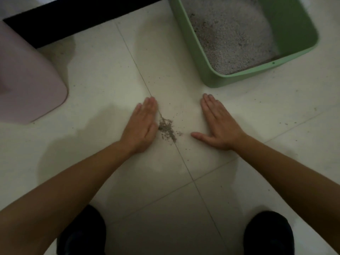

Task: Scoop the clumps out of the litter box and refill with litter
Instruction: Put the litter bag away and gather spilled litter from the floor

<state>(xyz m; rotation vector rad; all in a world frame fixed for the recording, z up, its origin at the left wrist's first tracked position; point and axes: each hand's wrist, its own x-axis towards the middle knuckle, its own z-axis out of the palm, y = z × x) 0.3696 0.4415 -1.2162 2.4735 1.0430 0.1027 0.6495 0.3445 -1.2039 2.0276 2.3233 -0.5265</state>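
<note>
Between left hand [141, 126] and right hand [219, 126], spilled litter [167, 128], just beside left

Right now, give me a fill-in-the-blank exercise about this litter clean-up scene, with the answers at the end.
The litter box is ____ in colour.
The left hand and right hand are both down on the tiled ____.
The spilled litter lies nearer the ____ hand.
Missing words: green; floor; left.

The forearms [73, 181], left hand [141, 124] and right hand [219, 124] are bare; the shoes [82, 234] look black and rounded.
</note>
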